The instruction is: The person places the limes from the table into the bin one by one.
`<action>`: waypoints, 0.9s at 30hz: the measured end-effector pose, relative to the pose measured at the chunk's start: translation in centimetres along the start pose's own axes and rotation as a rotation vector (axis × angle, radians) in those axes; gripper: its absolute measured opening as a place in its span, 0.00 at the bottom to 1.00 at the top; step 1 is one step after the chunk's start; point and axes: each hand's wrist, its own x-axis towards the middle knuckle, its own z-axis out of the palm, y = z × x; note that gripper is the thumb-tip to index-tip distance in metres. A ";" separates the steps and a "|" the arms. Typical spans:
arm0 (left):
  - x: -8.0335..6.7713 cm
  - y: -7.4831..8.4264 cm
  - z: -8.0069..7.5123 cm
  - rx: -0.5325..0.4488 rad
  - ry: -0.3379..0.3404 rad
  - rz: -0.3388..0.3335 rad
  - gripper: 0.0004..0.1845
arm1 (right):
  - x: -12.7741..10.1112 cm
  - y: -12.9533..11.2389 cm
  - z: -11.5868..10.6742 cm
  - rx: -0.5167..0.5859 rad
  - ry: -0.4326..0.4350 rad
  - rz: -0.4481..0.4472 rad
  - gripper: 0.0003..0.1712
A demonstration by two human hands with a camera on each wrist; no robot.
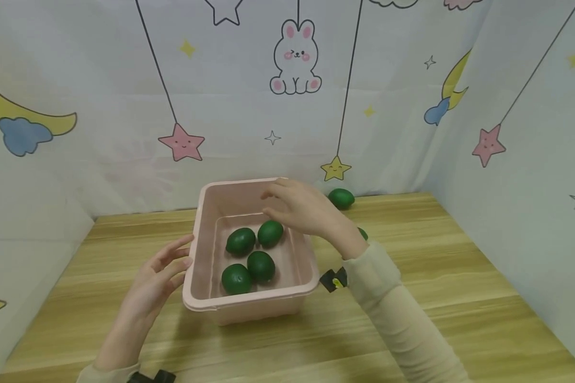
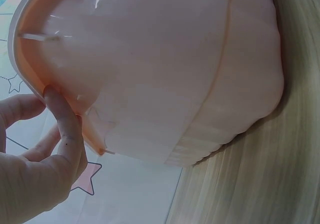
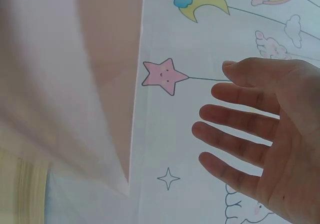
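Note:
A pink plastic bin (image 1: 254, 299) stands on the table with several dark green limes in it, among them one lime (image 1: 240, 242) at the back left and another (image 1: 236, 279) near the front. My left hand (image 1: 153, 276) holds the bin's left rim, thumb and fingertips against the edge; the left wrist view shows this hand (image 2: 47, 159) close up at the rim. Over the bin's right side hovers my right hand (image 1: 306, 207), fingers loosely extended. Nothing is in that hand (image 3: 260, 124) in the right wrist view.
Outside the bin, a lime (image 1: 341, 199) lies at the table's back edge. A second lime (image 1: 363, 233) is mostly hidden behind my right wrist. A printed curtain (image 1: 239, 106) hangs behind the wooden table (image 1: 436, 276) and along its sides.

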 end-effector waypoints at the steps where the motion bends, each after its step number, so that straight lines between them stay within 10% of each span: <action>1: 0.0 0.0 0.0 0.001 0.001 -0.001 0.26 | -0.1 0.1 0.1 0.004 0.006 0.002 0.18; 27: -0.2 0.2 0.1 -0.019 -0.010 0.017 0.25 | -3.8 3.8 3.2 0.097 0.117 0.117 0.18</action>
